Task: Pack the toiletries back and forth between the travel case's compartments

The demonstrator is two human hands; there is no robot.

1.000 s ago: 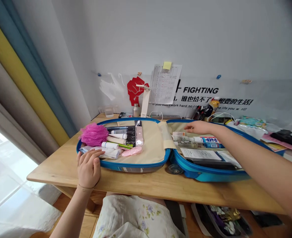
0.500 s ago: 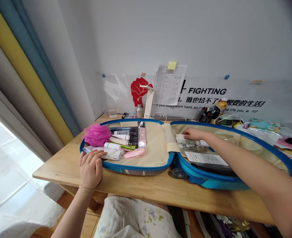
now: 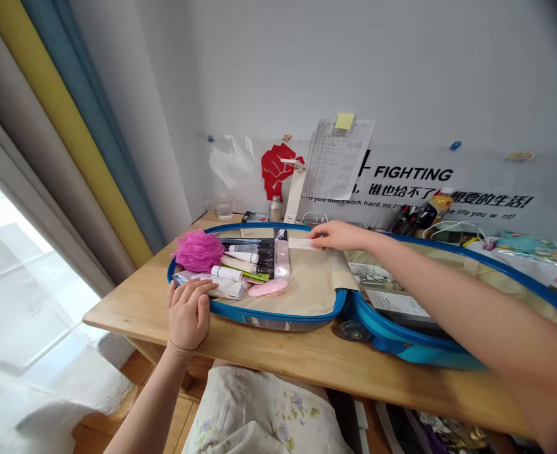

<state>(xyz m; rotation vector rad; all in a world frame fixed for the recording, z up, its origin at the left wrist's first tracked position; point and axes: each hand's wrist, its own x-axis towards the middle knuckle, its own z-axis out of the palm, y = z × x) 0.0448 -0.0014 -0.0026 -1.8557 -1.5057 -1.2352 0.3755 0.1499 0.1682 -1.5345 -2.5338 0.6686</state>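
An open blue suitcase lies on the wooden desk, its two halves side by side. My right hand is over the back of the left half, its fingers closed on one end of a thin white strip-like item; its exact kind is unclear. My left hand lies over the front left rim with fingers stretched out, touching a clear plastic packet. A pink mesh bath puff, white tubes, dark pens in a pouch and a pink flat item sit nearby.
Small clear-wrapped items and a printed white packet lie in the right half. Behind the suitcase stand a lamp, a small bottle and a drink bottle. A curtain hangs at left.
My right hand has moved left from the right half to the left half, now with the white strip-like item in it. My left hand stays on the rim. The view has shifted slightly.
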